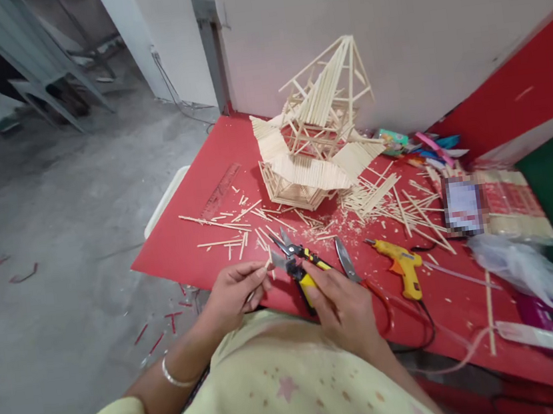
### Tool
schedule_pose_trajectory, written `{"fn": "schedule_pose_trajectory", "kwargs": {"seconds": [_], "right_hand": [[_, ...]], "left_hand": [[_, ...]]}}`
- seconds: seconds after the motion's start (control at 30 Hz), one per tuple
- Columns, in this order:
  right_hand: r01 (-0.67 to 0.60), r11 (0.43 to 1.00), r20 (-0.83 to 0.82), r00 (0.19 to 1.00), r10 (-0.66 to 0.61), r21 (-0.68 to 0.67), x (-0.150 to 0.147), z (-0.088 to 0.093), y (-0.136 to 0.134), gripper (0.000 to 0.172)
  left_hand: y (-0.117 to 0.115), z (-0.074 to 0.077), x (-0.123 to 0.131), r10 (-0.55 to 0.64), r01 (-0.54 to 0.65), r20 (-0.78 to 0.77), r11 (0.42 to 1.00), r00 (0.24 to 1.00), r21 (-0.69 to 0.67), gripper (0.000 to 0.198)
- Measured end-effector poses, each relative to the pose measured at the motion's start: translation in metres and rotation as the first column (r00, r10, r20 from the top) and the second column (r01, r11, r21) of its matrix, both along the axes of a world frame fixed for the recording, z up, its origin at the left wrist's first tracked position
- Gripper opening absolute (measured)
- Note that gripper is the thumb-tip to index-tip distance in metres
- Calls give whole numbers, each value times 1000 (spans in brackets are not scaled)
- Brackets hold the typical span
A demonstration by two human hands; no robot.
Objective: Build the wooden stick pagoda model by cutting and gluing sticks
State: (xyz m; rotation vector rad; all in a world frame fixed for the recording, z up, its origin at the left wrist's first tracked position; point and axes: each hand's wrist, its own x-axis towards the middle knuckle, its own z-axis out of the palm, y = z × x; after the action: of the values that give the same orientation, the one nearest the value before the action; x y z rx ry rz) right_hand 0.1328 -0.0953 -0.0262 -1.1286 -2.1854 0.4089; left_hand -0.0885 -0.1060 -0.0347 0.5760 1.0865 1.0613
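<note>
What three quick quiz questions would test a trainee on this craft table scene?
1. True or false: the right hand holds yellow-handled cutters.
2. What does the left hand pinch? A) a thin stick B) a ruler C) a phone
3. What yellow tool lies on the red table, right of the hands?

Key: 1 true; 2 A; 3 the glue gun.
</note>
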Motion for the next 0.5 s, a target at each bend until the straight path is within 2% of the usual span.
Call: {"fn": "schedule_pose_trajectory", "kwargs": {"seconds": [0.07, 0.23, 0.4, 0.5], "right_hand": [[-45, 999, 19, 999, 45, -10, -1, -3, -3, 46], [-40, 999, 61, 997, 42, -30, -2, -16, -8, 52], [-45, 999, 67, 997, 46, -15, 0, -20, -8, 54], [-32, 999, 83, 996, 29, 33, -1, -26, -14, 52]], "left_hand": [[1, 2, 0, 5, -5, -3, 1000, 1000, -28, 31], [2, 10, 1, -116, 115, -8, 992, 993, -60, 38], [-1, 6, 3, -147, 147, 6, 989, 989, -7, 32], [-5, 5, 6, -122, 124, -50, 992, 991, 37, 29]]}}
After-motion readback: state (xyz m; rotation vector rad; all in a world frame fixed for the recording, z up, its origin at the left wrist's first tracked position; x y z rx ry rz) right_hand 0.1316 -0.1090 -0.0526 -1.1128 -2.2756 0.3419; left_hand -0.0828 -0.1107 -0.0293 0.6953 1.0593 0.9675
